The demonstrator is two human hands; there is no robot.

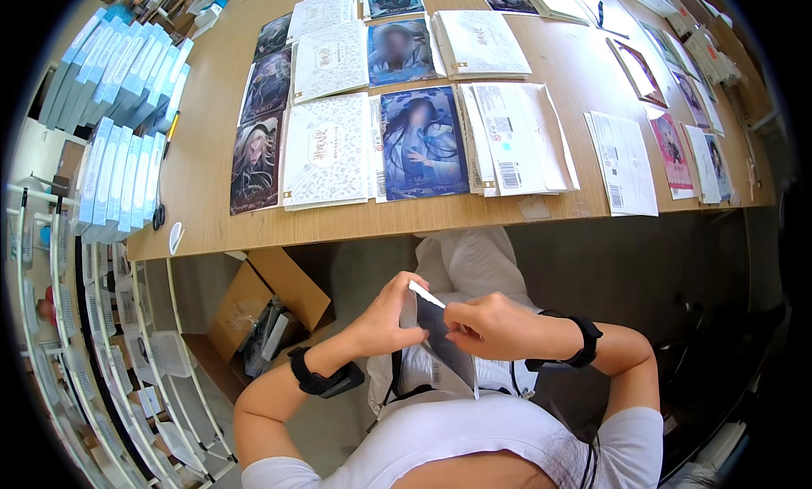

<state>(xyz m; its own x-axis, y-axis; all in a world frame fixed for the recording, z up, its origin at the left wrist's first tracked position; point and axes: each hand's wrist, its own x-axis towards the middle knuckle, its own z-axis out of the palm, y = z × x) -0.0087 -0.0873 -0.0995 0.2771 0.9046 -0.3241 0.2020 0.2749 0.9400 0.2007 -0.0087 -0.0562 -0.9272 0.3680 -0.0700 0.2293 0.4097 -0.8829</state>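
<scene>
Your left hand (pixel 389 321) grips the envelope (pixel 450 359) by its edge, over your lap (pixel 476 265) | your right hand (pixel 497 326) pinches its other side, contents unclear | this one looks unfinished | farther off, on the desk (pixel 203 193): picture cards (pixel 423 142) and envelope stacks (pixel 526 142) in rows; which are done, you cannot tell

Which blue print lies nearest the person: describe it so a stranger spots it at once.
On the wooden table, find the row along the near edge. Between a white patterned envelope and a stack of white barcoded envelopes lies the blue print. Unlike these white neighbours, it shows a long-haired figure against deep blue.
</scene>
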